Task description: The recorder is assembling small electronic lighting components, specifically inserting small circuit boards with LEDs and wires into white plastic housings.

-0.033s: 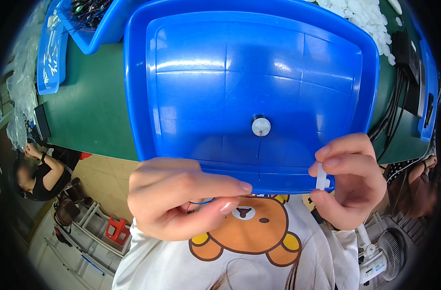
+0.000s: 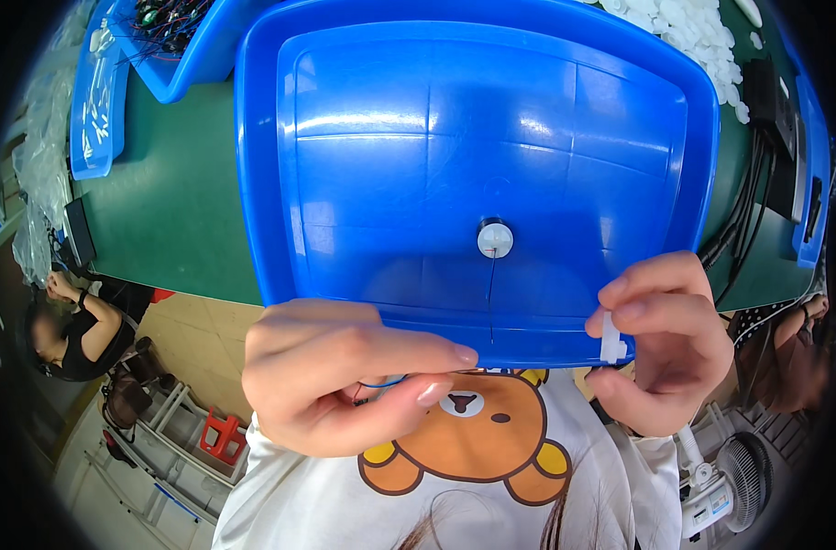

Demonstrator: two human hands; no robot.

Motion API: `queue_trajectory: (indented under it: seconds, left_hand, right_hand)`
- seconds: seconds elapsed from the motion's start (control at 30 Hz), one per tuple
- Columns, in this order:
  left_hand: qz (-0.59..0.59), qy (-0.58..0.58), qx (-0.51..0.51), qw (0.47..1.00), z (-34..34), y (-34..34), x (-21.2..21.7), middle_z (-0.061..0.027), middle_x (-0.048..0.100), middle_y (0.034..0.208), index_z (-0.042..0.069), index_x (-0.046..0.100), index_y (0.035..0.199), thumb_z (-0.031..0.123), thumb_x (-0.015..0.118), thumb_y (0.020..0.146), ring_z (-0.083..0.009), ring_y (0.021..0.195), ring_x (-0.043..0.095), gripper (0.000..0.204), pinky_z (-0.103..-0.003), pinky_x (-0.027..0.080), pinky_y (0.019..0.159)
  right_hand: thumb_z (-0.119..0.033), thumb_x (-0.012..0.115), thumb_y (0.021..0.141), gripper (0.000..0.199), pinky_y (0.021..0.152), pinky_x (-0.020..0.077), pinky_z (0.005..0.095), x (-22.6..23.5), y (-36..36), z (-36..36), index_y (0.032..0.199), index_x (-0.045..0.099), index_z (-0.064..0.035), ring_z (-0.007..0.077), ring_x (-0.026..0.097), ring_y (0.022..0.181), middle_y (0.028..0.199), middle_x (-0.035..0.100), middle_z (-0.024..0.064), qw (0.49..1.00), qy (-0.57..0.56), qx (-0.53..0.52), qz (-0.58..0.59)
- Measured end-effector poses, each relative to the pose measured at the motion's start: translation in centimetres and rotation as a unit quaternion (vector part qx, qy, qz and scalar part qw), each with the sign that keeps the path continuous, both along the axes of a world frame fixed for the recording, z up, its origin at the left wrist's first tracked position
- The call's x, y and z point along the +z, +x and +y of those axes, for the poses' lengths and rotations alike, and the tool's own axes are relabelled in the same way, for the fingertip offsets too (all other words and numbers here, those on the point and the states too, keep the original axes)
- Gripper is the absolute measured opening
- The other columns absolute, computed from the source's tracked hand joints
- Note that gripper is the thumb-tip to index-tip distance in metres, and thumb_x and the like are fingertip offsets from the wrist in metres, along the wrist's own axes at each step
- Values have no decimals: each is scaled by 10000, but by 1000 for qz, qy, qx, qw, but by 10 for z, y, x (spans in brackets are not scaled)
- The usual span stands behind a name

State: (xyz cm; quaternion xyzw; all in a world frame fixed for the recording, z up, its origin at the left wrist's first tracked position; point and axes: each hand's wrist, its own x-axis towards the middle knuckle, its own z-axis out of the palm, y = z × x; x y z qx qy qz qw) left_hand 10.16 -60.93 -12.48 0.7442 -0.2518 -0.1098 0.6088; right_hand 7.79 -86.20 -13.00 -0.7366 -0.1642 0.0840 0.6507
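My left hand (image 2: 335, 376) is closed in a pinch near the front rim of a big blue tray (image 2: 345, 229). A thin blue wire (image 2: 383, 381) loops between its thumb and fingers, with a bit of red beside it; anything else in the grip is hidden. To the right, my right hand (image 2: 665, 344) is closed on a small white plastic disc (image 2: 611, 337), seen edge-on with a short stub. Apart from both hands, inside the tray, stands a small round part with a white top (image 2: 495, 240). A thin dark wire runs from it toward me.
A blue bin of wired parts (image 2: 175, 37) and a light blue tray of small white pieces (image 2: 97, 101) lie far left. White discs (image 2: 684, 37) are heaped far right, near black cables (image 2: 743, 220). Other people sit at both sides; a fan (image 2: 739, 481) stands lower right.
My right thumb has dropped slightly from the white disc's lower edge, and a narrow dark gap shows there. The left hand and the part in the tray stay put.
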Motion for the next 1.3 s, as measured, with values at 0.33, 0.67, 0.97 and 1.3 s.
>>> queue_trajectory:
  seconds: [0.33,0.67,0.97,1.3]
  left_hand:
    - [44,-42,4,998,-14,-3,4,-80,605,586,-50,614,795,-13,597,751,-40,375,370,60,-185,249,335]
    - [47,-48,-22,998,-20,-2,3,-72,583,561,-55,604,794,-4,631,743,-44,379,370,77,-186,238,337]
    - [64,-80,-42,994,-23,-3,-1,-57,524,509,-56,573,788,16,674,741,-62,370,367,133,-202,227,327]
    - [171,-156,-112,966,-20,0,-6,-87,542,545,-58,566,806,43,695,771,-106,402,427,167,-226,295,332]
  right_hand:
    - [4,771,612,597,676,481,279,4,5,10,1117,452,17,223,587,792,917,583,197,998,18,12,-53]
    - [93,750,566,751,680,487,305,8,11,16,1216,378,38,263,617,818,944,611,235,991,83,89,-60]
    - [54,782,577,752,558,477,288,8,-1,23,1218,389,14,235,630,698,951,604,209,992,38,20,-116]
    - [3,792,614,729,448,453,269,11,-7,27,1214,381,-37,217,624,600,1013,573,182,992,55,23,-115]
